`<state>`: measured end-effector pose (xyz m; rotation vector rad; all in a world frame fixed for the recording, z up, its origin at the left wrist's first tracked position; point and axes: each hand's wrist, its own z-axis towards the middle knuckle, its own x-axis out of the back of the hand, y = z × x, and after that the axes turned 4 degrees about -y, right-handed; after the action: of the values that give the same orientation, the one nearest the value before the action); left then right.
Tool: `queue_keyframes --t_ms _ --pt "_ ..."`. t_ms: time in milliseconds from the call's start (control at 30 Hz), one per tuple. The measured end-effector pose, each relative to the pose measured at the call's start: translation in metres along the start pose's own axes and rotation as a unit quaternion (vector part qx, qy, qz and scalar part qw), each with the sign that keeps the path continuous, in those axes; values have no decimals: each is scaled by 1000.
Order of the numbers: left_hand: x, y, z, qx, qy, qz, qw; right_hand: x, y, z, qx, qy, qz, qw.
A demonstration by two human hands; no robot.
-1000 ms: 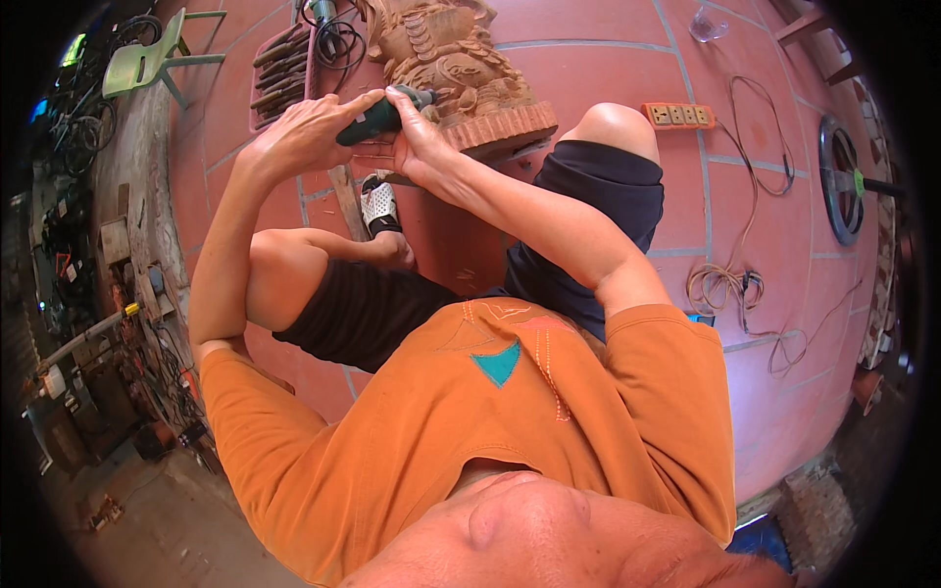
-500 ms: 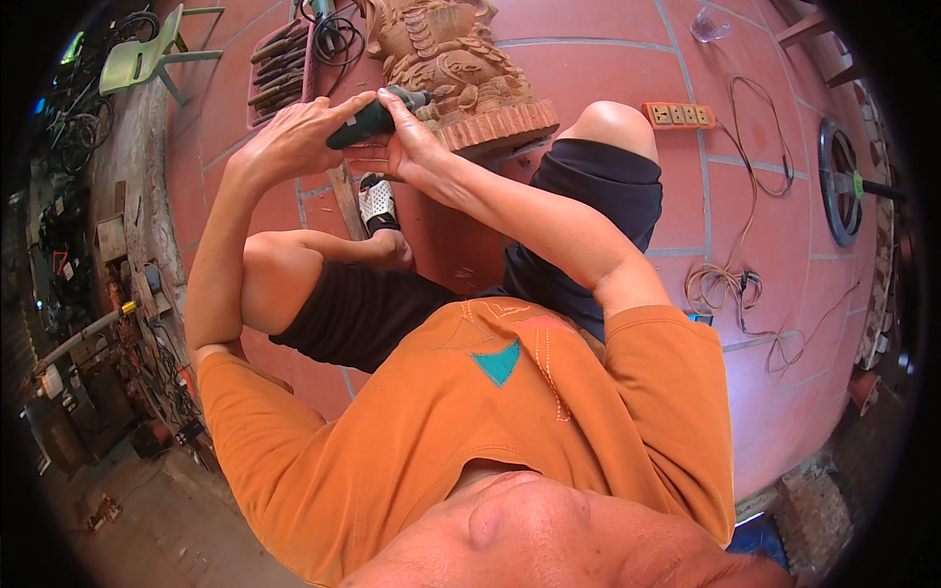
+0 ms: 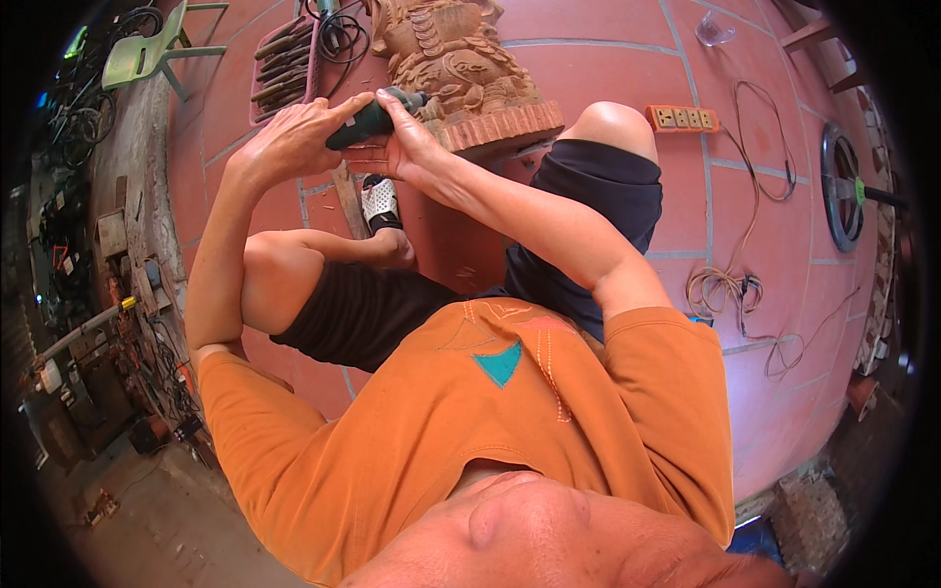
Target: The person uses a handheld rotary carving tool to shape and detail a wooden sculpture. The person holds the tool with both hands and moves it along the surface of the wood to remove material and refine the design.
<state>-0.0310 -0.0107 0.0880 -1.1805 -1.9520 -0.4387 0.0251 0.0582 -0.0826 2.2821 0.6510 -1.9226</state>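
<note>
head view, looking down past an orange shirt at a person sitting on the red tiled floor with a carved wooden statue set between the knees, likely so both arms can reach it without stretching. the left hand is closed around the body of a dark green power tool, fingers wrapped over the top, and the tool lies nearly level with its tip touching the statue's side, just above the stepped base. the right hand cups under the tool's front end, palm up and fingers curled loosely, thumb along the tool; it seems to steady the tip rather than carry weight, which would suit fine work on carved detail. a white mesh shoe sits just below the statue's base, under the hands. left of the statue a tray of chisels lies within arm's reach, and a coiled black cord rests between tray and statue. right of the statue, well apart, an orange power strip lies on the tiles with thin wires trailing further right.
</note>
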Motion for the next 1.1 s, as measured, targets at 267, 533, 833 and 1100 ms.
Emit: queue_keyframes --t_ms 267,533,833,1100 --pt "0 -2 -1 6 -3 -2 1000 2 1 5 -12 -10 0 1000" --pt "-1 -2 0 6 -4 -6 1000 0 -2 3 -18 2 3 1000" --pt "-3 -2 3 0 -6 3 1000 -1 -3 0 -10 18 24 999" --pt "6 10 0 5 -14 8 1000 2 -4 -2 -14 5 24 1000"
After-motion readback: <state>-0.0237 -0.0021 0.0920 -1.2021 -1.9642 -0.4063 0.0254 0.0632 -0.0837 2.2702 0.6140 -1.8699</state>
